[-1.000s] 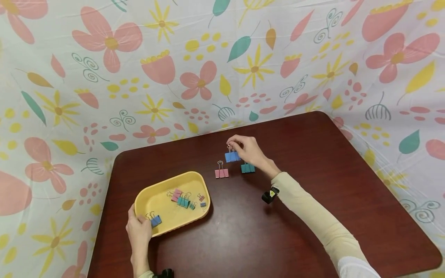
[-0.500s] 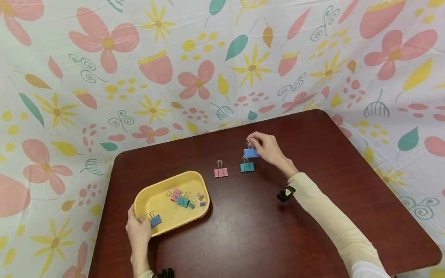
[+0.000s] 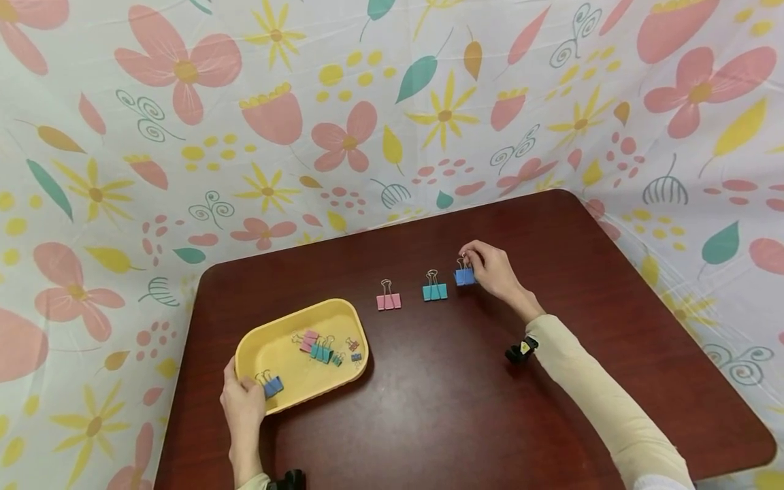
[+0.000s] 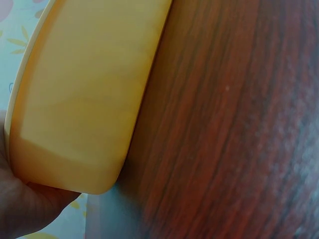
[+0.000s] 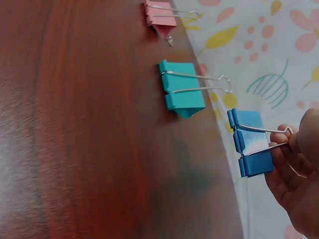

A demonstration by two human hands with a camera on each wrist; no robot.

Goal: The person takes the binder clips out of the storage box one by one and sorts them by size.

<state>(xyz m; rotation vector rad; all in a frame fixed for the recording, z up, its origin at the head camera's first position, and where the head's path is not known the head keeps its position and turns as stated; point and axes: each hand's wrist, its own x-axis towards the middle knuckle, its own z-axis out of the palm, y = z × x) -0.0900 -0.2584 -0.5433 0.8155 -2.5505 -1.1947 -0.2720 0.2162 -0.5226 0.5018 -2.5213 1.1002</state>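
My right hand (image 3: 495, 272) pinches the wire handles of a large blue binder clip (image 3: 465, 276), seen close in the right wrist view as a blue clip (image 5: 250, 142) with silver handles. Left of it on the table stand a teal binder clip (image 3: 435, 292) and a pink binder clip (image 3: 388, 301), in a row. My left hand (image 3: 243, 401) grips the near left end of a yellow tray (image 3: 300, 316), thumb over the rim. Inside the tray lie a blue binder clip (image 3: 273, 386), a pink one (image 3: 308, 340), a teal one (image 3: 321, 352) and several tiny clips.
A dark brown wooden table (image 3: 429, 408) with rounded corners carries everything. Behind it and along its sides hangs a white cloth (image 3: 367, 68) with a flower print. The left wrist view shows mostly the yellow tray's outer side (image 4: 89, 99).
My right hand has carried the blue binder clip rightward, from between the pink and teal clips, past the teal one to its right. My left hand has stayed on the tray.
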